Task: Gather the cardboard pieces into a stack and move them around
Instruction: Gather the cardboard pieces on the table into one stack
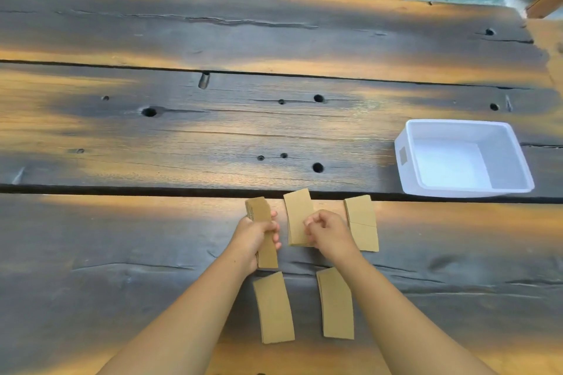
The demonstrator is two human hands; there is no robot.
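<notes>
Left hand (pixel 256 237) gripping cardboard stack (pixel 263 231), right hand (pixel 327 233) over middle piece (pixel 300 216), white bin (pixel 463 158) nearby

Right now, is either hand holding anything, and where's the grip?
Left hand grips a cardboard stack around its middle. Right hand is curled over the centre piece; its grip cannot be told.

Two bare forearms are extended from the lower edge of the view toward twelve o'clock, converging slightly. The left hand (pixel 254 236) is closed around a thin stack of brown rectangular cardboard pieces (pixel 264 233), with the fingers (pixel 274 227) wrapped over its three o'clock edge and the thumb hidden behind it. The right hand (pixel 327 230) is held at three o'clock of the left, close beside it, its fingers curled inward into a loose fist, knuckles turned toward ten o'clock. Whether anything is pinched there cannot be told.
</notes>
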